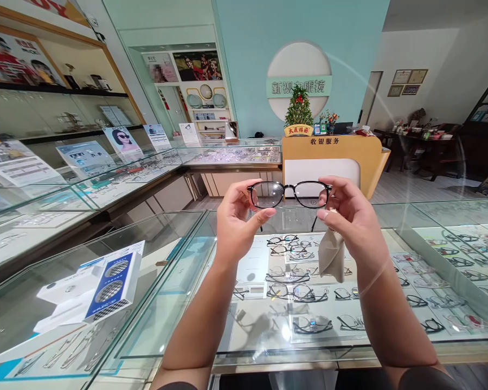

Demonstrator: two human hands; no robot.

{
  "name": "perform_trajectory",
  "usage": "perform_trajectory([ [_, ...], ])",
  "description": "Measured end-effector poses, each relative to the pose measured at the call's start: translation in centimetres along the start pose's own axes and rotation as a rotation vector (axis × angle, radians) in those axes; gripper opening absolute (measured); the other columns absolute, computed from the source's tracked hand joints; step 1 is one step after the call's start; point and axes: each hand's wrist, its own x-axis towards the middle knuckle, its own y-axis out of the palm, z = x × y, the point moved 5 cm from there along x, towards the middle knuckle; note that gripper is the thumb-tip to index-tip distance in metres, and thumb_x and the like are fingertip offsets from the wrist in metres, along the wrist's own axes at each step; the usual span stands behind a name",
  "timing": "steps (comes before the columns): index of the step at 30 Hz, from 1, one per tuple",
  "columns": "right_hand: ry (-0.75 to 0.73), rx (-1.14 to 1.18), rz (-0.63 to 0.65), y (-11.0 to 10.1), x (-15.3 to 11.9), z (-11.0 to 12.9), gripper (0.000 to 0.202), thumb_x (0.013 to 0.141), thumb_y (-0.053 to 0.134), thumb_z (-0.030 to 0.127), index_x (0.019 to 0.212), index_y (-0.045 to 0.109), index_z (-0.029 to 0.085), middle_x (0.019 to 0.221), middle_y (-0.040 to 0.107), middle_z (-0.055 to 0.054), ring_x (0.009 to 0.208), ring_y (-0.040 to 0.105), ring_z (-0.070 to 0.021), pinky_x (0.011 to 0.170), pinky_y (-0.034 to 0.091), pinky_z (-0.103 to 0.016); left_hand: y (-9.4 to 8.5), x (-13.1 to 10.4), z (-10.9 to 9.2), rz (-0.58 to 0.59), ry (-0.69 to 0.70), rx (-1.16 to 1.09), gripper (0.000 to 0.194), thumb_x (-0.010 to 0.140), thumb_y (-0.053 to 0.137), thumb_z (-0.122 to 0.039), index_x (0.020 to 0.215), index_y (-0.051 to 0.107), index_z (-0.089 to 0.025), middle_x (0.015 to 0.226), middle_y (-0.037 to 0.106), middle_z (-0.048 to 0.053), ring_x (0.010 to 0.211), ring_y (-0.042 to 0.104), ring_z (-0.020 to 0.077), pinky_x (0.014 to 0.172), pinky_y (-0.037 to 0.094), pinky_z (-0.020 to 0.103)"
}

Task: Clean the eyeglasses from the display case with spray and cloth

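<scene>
Left hand and right hand pinch the glasses at both ends, the right also holding cloth below; keep thumbs off lenses.

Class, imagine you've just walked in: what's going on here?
A person holds up black-rimmed glasses over a glass display counter, the left hand at one side of the frame, the right hand at the other. A beige cloth hangs from the right hand. Other glasses lie inside the counter.

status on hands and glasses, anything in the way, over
Left hand, right hand gripping glasses. Glasses held above case. Cloth hanging from right hand. Nothing visibly in the way.
</scene>
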Motion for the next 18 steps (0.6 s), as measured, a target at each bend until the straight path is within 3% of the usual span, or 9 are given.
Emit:
perform_trajectory([
  [18,0.002,-0.061,-0.060,0.19,-0.17,0.46,0.051,0.085,0.090,0.040,0.131,0.070,0.034,0.099,0.062,0.000,0.082,0.058,-0.0169,0.064,0.043,-0.032,0.07,-0.18,-0.12,-0.006,0.002,0.021,0.065,0.064,0.105,-0.044,0.122,0.080,-0.031,0.084,0.053,-0.001,0.074,0.052,0.0135,0.068,0.049,0.027],
])
